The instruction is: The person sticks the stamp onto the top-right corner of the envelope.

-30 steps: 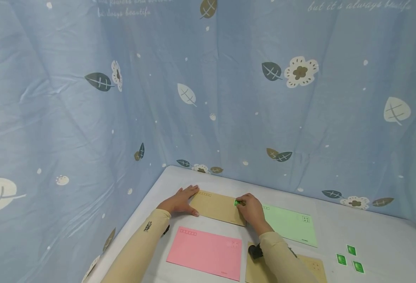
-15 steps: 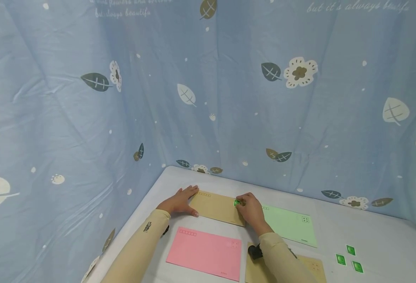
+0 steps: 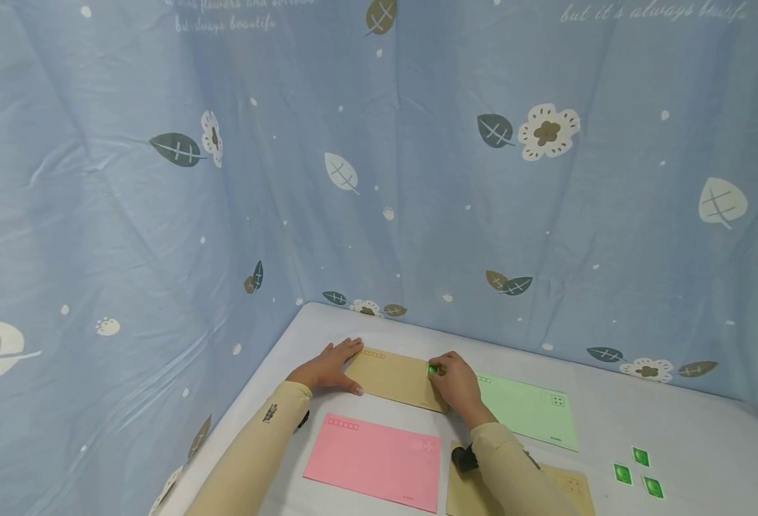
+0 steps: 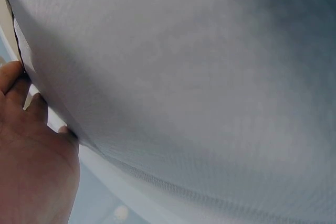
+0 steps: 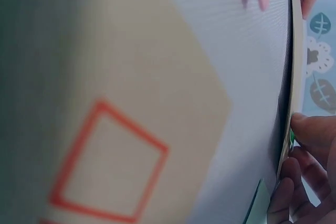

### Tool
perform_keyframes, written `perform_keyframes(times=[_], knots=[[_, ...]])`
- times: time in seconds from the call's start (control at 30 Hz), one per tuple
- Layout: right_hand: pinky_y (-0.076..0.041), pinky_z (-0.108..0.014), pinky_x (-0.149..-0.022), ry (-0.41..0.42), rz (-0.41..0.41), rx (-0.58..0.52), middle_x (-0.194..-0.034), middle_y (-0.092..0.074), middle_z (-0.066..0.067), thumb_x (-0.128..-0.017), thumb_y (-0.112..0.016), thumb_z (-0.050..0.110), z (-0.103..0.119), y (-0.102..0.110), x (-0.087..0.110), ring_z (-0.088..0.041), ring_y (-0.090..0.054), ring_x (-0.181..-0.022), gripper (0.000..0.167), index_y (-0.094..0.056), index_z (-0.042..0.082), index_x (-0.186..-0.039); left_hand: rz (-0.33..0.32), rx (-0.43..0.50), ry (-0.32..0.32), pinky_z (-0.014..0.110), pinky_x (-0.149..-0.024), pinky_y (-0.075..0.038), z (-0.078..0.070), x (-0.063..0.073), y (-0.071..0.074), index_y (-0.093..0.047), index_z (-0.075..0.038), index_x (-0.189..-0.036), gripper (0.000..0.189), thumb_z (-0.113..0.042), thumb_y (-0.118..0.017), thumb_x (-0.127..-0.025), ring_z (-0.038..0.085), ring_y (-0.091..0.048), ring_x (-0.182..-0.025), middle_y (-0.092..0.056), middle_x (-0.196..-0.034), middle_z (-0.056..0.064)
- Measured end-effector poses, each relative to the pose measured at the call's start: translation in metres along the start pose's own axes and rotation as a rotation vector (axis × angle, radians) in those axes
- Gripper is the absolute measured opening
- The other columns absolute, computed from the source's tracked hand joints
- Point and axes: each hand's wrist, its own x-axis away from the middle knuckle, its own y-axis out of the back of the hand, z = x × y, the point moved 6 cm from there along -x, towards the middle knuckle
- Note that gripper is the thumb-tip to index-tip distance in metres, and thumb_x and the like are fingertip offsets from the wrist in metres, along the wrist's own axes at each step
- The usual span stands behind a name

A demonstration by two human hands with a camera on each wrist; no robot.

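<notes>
**Skew and slip are the main risks at the far corner**

At the left, the left hand (image 3: 330, 367) rests on the left end of the upper kraft envelope (image 3: 392, 376), its fingers spread, the thumb by the lower edge and the other fingers near the top corner. That hold acts at one end only. If it lightens, the envelope could swivel under any push from the other side.

Nearer the person lies the pink envelope (image 3: 374, 462), flat and apart from both hands. It looks at little risk, unless the left sleeve (image 3: 250, 444) swings across it.

At the kraft envelope's top right corner sits a green stamp (image 3: 432, 369), pinched between thumb and fingers of the right hand (image 3: 459, 383). Those fingers cover part of it, so its alignment would be hard to judge, and it could end up askew. Whether it has stuck down cannot be told; if it clings to a fingertip, it may lift away with the hand.

Just right of that hand is the mint envelope (image 3: 530, 408), which a careless sideways withdrawal could nudge. The right sleeve (image 3: 514, 473) crosses above the lower kraft envelope (image 3: 566, 484) and might drag it if lowered.

Furthest right, three loose stamps (image 3: 640, 456) lie on the worktop (image 3: 708, 437); being small and light, they could scatter if brushed.
</notes>
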Motion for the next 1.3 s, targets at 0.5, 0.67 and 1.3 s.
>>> perform_keyframes(times=[0.5,0.67,1.3], knots=[[-0.058,-0.041,-0.075,0.003,0.000,0.019,-0.108,-0.066,-0.009,-0.089,-0.078,0.009,0.0029,0.0011,0.0021,-0.024,-0.066,-0.090,0.019,-0.078,0.006,-0.107,-0.005,0.002,-0.005,0.048,-0.127,-0.006,-0.0013,0.0034,0.0010,-0.031,-0.008,-0.160,0.110,-0.043,-0.090,-0.074,0.027,-0.016,-0.156,-0.025,-0.168,0.005],[-0.058,-0.042,-0.076,0.001,-0.007,0.015,-0.110,-0.066,-0.011,-0.089,-0.077,0.008,0.0029,0.0025,0.0025,-0.025,-0.066,-0.092,0.018,-0.078,0.005,-0.107,-0.006,-0.002,-0.013,0.048,-0.127,-0.006,-0.0020,0.0039,0.0011,-0.032,-0.007,-0.160,0.110,-0.042,-0.090,-0.074,0.028,-0.016,-0.155,-0.025,-0.167,0.006],[-0.058,-0.042,-0.075,0.007,-0.013,0.019,-0.112,-0.066,-0.010,-0.089,-0.078,0.010,0.0035,0.0021,0.0023,-0.025,-0.066,-0.091,0.018,-0.078,0.006,-0.107,-0.006,0.006,-0.018,0.049,-0.127,-0.007,-0.0024,0.0031,0.0020,-0.032,-0.006,-0.160,0.110,-0.042,-0.090,-0.073,0.028,-0.016,-0.155,-0.026,-0.167,0.006]])
